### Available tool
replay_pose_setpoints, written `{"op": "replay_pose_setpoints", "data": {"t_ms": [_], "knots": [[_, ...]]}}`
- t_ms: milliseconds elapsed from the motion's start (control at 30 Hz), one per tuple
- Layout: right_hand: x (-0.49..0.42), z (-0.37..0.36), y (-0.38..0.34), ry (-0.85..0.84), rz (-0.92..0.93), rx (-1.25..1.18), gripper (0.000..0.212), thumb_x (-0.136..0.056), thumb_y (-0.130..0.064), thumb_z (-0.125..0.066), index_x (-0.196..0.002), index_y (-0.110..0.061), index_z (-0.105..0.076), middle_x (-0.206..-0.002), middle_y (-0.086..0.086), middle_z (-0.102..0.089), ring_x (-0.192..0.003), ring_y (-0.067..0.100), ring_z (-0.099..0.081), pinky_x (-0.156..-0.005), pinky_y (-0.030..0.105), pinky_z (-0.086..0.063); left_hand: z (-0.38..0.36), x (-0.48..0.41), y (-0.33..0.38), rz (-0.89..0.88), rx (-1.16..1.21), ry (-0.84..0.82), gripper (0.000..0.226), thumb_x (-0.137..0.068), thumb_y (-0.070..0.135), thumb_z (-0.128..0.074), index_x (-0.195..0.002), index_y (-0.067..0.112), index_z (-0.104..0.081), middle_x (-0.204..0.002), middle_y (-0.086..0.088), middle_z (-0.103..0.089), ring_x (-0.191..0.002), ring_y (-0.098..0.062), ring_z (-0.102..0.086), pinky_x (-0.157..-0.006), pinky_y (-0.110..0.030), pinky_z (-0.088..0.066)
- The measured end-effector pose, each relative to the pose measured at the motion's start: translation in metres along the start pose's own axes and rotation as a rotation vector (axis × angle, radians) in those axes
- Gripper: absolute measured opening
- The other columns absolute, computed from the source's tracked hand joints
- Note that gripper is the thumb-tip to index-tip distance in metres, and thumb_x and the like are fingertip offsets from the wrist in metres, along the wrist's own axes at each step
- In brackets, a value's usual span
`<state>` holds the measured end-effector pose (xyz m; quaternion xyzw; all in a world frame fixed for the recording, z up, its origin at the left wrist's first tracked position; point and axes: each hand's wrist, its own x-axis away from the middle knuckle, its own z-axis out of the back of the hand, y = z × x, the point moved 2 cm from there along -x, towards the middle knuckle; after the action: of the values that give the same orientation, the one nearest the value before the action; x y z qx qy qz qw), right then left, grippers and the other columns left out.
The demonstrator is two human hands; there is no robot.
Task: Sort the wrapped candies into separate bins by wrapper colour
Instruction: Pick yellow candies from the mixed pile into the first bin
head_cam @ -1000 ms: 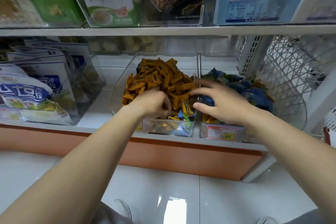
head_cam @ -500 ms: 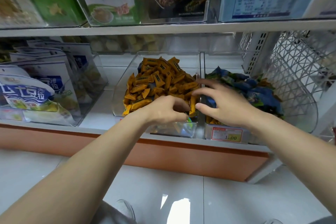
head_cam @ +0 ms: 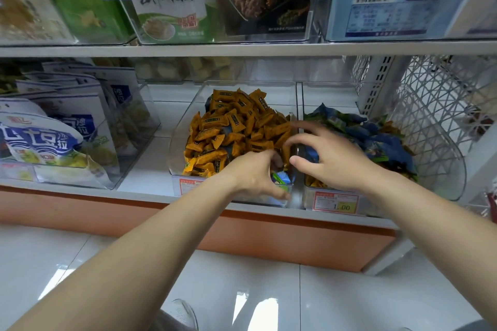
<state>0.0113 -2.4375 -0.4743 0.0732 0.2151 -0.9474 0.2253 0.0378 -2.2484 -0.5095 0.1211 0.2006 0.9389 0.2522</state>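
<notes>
Little room between left hand (head_cam: pixel 254 173) and right hand (head_cam: pixel 333 160)

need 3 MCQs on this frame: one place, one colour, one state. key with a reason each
1. The orange candies fill which container? A left bin B right bin C a cardboard box
2. Wrappers on top in the right bin are mostly: A red B blue and green C white
3. The right hand is: A open, fingers spread B a tight fist C gripping a cup

Key: 1 A, the orange heap sits in the left bin; 2 B, blue and green wrappers lie on top there; 3 A, its fingers are spread apart, not curled.
</notes>
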Motion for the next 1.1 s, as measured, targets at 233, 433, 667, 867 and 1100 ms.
{"op": "replay_pose_setpoints", "data": {"t_ms": [233, 433, 667, 867, 1100], "knots": [[0.000, 0.000, 0.001, -0.002, 0.010, -0.008, 0.037, -0.090, -0.052, -0.054, -0.125, -0.039, -0.059, -0.154, -0.013, -0.034, -0.134, 0.011, -0.040, -0.101, 0.033, -0.044, 0.002, 0.005, 0.007, -0.079, -0.102, -0.095, 0.043, -0.073, 0.060, -0.075, -0.106, 0.035, -0.064, -0.110, 0.008, -0.058, -0.100, -0.015, -0.055, -0.087, -0.040, -0.049], [-0.001, 0.000, 0.004, -0.010, 0.014, -0.014, 0.037, -0.091, -0.053, -0.055, -0.126, -0.040, -0.058, -0.155, -0.013, -0.032, -0.134, 0.010, -0.040, -0.099, 0.030, -0.044, 0.011, 0.015, 0.008, -0.165, 0.119, -0.178, 0.040, -0.088, 0.046, -0.071, -0.122, 0.026, -0.062, -0.123, 0.008, -0.064, -0.113, -0.012, -0.058, -0.099, -0.039, -0.046], [-0.001, 0.001, 0.004, -0.032, 0.003, 0.001, 0.039, -0.093, -0.056, -0.053, -0.129, -0.043, -0.056, -0.157, -0.014, -0.029, -0.136, 0.009, -0.037, -0.097, 0.024, -0.036, 0.021, 0.020, 0.003, -0.114, 0.291, -0.157, 0.028, -0.086, 0.035, -0.077, -0.107, 0.020, -0.066, -0.083, 0.007, -0.062, -0.073, -0.006, -0.055, -0.068, -0.021, -0.043], [0.001, 0.004, -0.001, -0.061, -0.008, 0.031, 0.042, -0.094, -0.055, -0.052, -0.134, -0.042, -0.053, -0.159, -0.013, -0.027, -0.138, 0.013, -0.037, -0.101, 0.028, -0.040, 0.033, 0.018, -0.005, -0.027, 0.417, -0.088, 0.027, -0.081, 0.034, -0.081, -0.100, 0.017, -0.072, -0.075, -0.007, -0.065, -0.064, -0.014, -0.052, -0.063, -0.028, -0.041], [0.000, 0.013, -0.024, 0.142, -0.052, 0.052, 0.056, -0.091, -0.054, -0.054, -0.143, -0.034, -0.046, -0.147, -0.005, -0.048, -0.134, 0.022, -0.042, -0.106, 0.043, -0.041, 0.039, 0.019, -0.011, 0.070, 0.662, 0.384, 0.016, -0.085, 0.028, -0.078, -0.092, 0.018, -0.068, -0.075, 0.012, -0.074, -0.068, 0.000, -0.068, -0.059, -0.013, -0.048]]}}
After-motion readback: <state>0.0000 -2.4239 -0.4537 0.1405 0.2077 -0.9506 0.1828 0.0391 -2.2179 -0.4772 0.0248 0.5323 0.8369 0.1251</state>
